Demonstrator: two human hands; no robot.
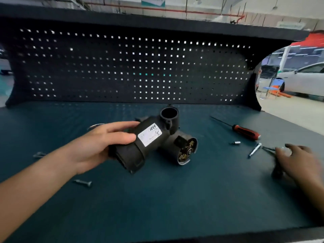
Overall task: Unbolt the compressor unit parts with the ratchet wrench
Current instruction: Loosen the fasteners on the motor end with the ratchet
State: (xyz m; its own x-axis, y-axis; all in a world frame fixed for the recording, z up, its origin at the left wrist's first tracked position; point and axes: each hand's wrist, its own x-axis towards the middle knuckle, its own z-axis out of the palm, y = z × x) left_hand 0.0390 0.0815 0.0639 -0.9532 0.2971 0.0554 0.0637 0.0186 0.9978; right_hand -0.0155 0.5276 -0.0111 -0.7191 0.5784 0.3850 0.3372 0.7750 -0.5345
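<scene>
Your left hand (105,144) grips compressor unit (157,137) at mid-desk, fingers laid across top of black body beside white label. Unit tilted, round open port facing up. Your right hand (298,160) at right side of desk (175,199), blurred, over dark object; cannot tell whether it holds anything. Silver bar (255,149) just left of it, small socket (235,142) beyond, red-and-black screwdriver (245,131) farther back. Bolt (83,182) near your left forearm, second bolt (39,154) farther left.
</scene>
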